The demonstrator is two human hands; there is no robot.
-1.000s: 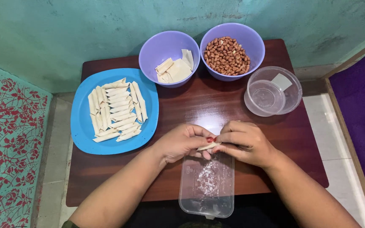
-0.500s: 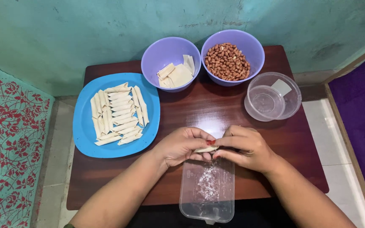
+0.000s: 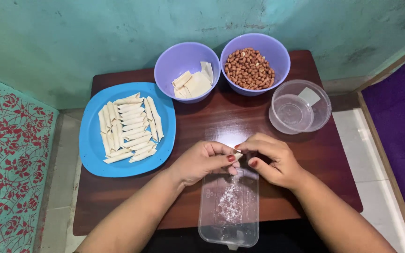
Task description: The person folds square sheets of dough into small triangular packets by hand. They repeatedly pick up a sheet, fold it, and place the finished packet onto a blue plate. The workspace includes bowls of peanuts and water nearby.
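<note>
My left hand [image 3: 202, 160] and my right hand [image 3: 270, 158] meet over the middle of the brown table [image 3: 198, 122], both pinching one small pale rolled pastry [image 3: 236, 154] between fingertips. Only a corner of the roll shows. Directly below the hands lies a clear rectangular plastic tray [image 3: 229, 208] with white flour on it. A blue plate [image 3: 126, 127] to the left holds several finished pale rolls laid side by side.
At the back stand a purple bowl [image 3: 187, 70] with flat pastry sheets and a purple bowl [image 3: 255, 63] of peanuts. A clear round container [image 3: 300, 106] sits at the right. A teal wall is behind; patterned cloth lies left, a purple mat right.
Both hands have stayed together over the clear tray, working the same roll; less of the roll shows between the fingers now. The view has shifted slightly.
</note>
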